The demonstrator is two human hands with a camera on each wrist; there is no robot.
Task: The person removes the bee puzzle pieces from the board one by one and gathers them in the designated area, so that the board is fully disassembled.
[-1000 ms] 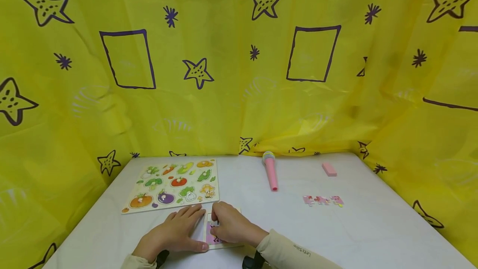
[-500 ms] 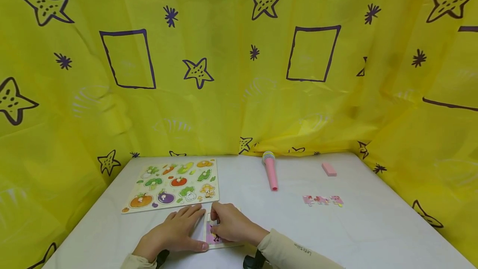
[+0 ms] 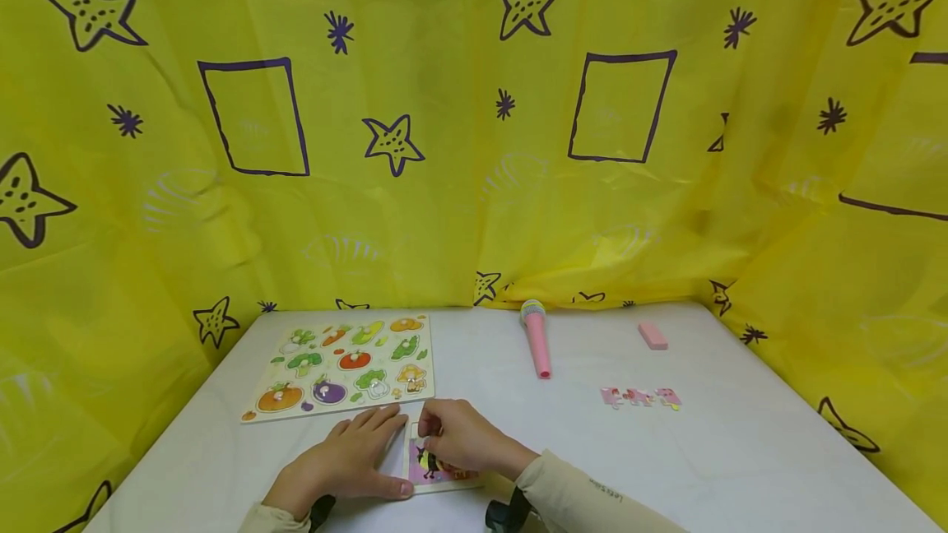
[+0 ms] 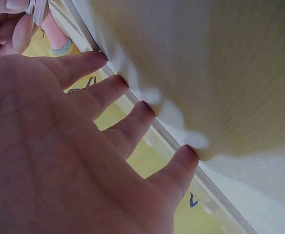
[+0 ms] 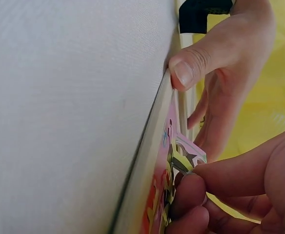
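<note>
A small jigsaw puzzle board [image 3: 444, 485] with a pink picture of a yellow-and-black bee lies between the hands at the table's front. My right hand [image 3: 462, 437] pinches a puzzle piece [image 5: 186, 157] between thumb and fingertips. In the right wrist view that piece stands tilted up from the board's face. The left hand [image 3: 348, 457] rests on the table left of the board with its fingers straight, its thumb at the board's lower left corner. The left wrist view shows those fingertips touching the table.
Beyond the hands lies a wooden vegetable puzzle board [image 3: 425, 339]. A pink toy microphone [image 3: 539, 348] stretches across the back middle. Three loose pink puzzle pieces [image 3: 640, 396] lie right, below a pink eraser-like block [image 3: 653, 336]. A yellow curtain [image 3: 459, 220] hangs behind the table.
My right hand has shifted slightly right and away from the board's lower part, uncovering more of the bee picture. The left hand stays in place.
</note>
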